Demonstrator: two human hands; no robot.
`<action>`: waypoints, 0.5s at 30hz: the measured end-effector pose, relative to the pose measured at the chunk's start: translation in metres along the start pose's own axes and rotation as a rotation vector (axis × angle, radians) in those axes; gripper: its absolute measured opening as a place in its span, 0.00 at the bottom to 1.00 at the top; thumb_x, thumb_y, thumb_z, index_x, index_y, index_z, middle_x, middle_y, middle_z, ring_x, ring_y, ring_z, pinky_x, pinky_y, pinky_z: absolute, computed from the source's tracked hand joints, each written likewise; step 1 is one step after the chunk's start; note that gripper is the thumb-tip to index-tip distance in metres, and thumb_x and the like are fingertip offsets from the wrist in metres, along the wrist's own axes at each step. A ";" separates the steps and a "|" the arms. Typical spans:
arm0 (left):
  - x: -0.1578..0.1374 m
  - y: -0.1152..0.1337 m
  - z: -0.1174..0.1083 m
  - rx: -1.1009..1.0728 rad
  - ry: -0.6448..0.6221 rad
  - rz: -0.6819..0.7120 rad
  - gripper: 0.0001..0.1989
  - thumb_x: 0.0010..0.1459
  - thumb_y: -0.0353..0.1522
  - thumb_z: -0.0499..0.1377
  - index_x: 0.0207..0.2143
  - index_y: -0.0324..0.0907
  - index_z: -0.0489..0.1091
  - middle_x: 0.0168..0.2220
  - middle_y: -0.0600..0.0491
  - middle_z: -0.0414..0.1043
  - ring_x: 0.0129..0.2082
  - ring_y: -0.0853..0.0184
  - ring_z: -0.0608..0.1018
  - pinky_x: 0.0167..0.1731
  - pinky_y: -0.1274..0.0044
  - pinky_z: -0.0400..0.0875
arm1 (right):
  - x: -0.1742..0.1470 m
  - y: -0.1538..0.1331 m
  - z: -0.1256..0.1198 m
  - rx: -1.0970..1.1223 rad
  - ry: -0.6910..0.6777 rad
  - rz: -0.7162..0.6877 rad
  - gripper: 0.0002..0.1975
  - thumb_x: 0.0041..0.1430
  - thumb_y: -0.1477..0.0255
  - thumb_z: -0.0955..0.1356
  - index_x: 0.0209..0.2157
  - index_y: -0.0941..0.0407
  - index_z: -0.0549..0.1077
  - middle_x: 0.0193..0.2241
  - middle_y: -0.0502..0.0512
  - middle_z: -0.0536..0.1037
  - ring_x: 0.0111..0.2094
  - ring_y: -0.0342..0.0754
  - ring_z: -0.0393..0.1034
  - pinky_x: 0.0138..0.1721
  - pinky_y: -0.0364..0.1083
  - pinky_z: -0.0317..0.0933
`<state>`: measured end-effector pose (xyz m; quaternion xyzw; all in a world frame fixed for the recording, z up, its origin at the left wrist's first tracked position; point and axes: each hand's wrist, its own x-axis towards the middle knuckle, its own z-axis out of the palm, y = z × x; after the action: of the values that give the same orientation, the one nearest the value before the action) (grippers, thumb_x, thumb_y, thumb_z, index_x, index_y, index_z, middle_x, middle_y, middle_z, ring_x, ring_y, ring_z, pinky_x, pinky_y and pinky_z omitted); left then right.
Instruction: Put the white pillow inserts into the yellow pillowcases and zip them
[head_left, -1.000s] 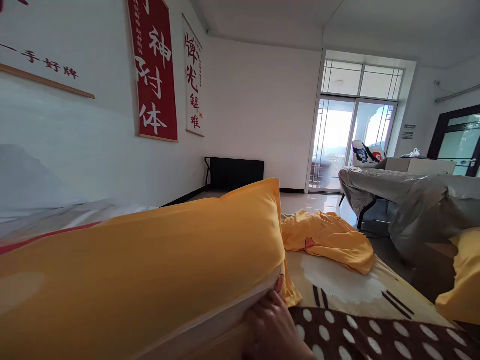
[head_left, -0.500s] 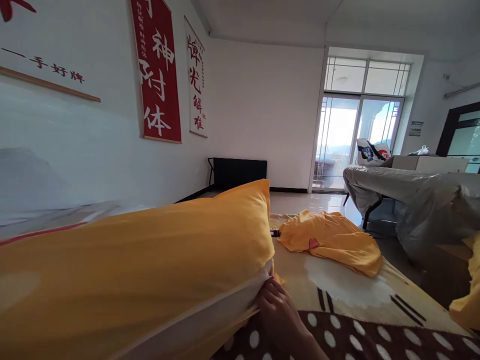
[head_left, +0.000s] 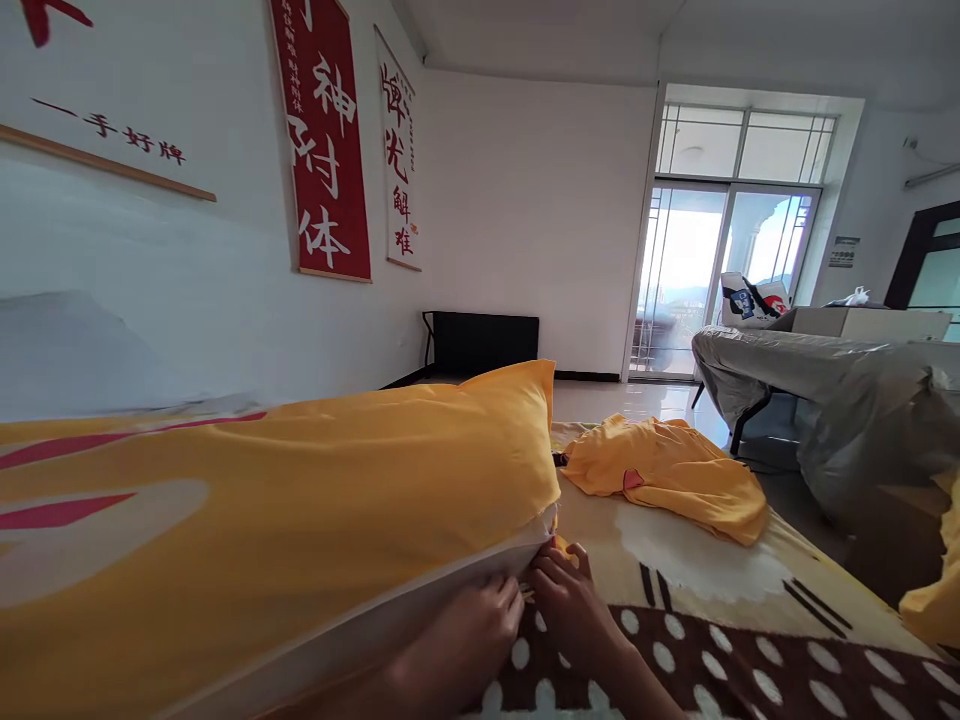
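Observation:
A large, stuffed cushion in a yellow cover (head_left: 360,480) with white and pink shapes fills the left and middle of the head view. Along its lower side the cover gapes, and a white inner (head_left: 450,580) shows in the opening. My right hand (head_left: 574,605) pinches the edge of the cover at the near right corner. Close beside it, my left hand (head_left: 480,620) has its fingers curled on the same edge, slightly blurred. Exactly what lies between the fingertips is hidden.
A crumpled yellow cloth (head_left: 667,475) lies on the patterned blanket (head_left: 697,560), which has a brown dotted band. On the right stands a plastic-covered table (head_left: 795,355) with boxes. A black folded panel (head_left: 486,343) leans by the far wall; scrolls hang at left.
My left hand has come into view beside the right one at the cover's corner. The cushion has shifted and turned slightly, with more of its pink pattern showing. My right hand stays at the corner.

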<state>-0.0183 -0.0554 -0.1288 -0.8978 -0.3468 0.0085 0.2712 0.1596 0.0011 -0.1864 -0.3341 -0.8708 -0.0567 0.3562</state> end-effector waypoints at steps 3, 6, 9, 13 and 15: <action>0.032 -0.010 0.016 0.033 0.054 0.120 0.07 0.52 0.30 0.59 0.32 0.37 0.76 0.32 0.45 0.75 0.38 0.59 0.74 0.42 0.70 0.67 | -0.002 0.005 0.001 0.000 -0.015 -0.024 0.06 0.59 0.77 0.65 0.37 0.53 0.70 0.37 0.50 0.76 0.48 0.47 0.65 0.56 0.50 0.40; 0.052 -0.019 0.032 0.004 0.032 0.188 0.09 0.56 0.30 0.56 0.30 0.41 0.76 0.35 0.49 0.77 0.43 0.63 0.74 0.46 0.73 0.66 | -0.003 0.009 0.002 -0.030 -0.058 -0.033 0.05 0.58 0.76 0.65 0.37 0.55 0.70 0.37 0.52 0.76 0.49 0.48 0.65 0.56 0.50 0.40; 0.062 -0.022 0.042 -0.012 -0.019 0.180 0.11 0.56 0.28 0.56 0.39 0.38 0.76 0.47 0.47 0.74 0.54 0.63 0.68 0.57 0.75 0.58 | -0.002 0.009 -0.001 -0.059 -0.116 -0.015 0.03 0.58 0.76 0.64 0.33 0.56 0.70 0.37 0.53 0.76 0.48 0.48 0.66 0.54 0.50 0.42; 0.083 -0.017 0.041 -0.035 -0.129 0.041 0.22 0.53 0.23 0.55 0.51 0.32 0.70 0.56 0.41 0.66 0.58 0.59 0.65 0.59 0.73 0.56 | 0.002 0.008 -0.012 -0.073 -0.158 -0.015 0.03 0.57 0.76 0.65 0.33 0.56 0.70 0.39 0.55 0.76 0.48 0.49 0.65 0.54 0.51 0.43; 0.094 -0.012 0.038 -0.044 -0.207 -0.057 0.25 0.54 0.22 0.51 0.55 0.33 0.66 0.58 0.40 0.63 0.57 0.57 0.67 0.55 0.70 0.63 | 0.003 0.009 -0.019 -0.071 -0.182 0.002 0.03 0.56 0.77 0.65 0.31 0.56 0.69 0.37 0.55 0.76 0.48 0.49 0.66 0.53 0.50 0.43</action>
<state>0.0378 0.0294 -0.1386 -0.8876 -0.3985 0.0856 0.2144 0.1744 0.0031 -0.1711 -0.3513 -0.8967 -0.0563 0.2635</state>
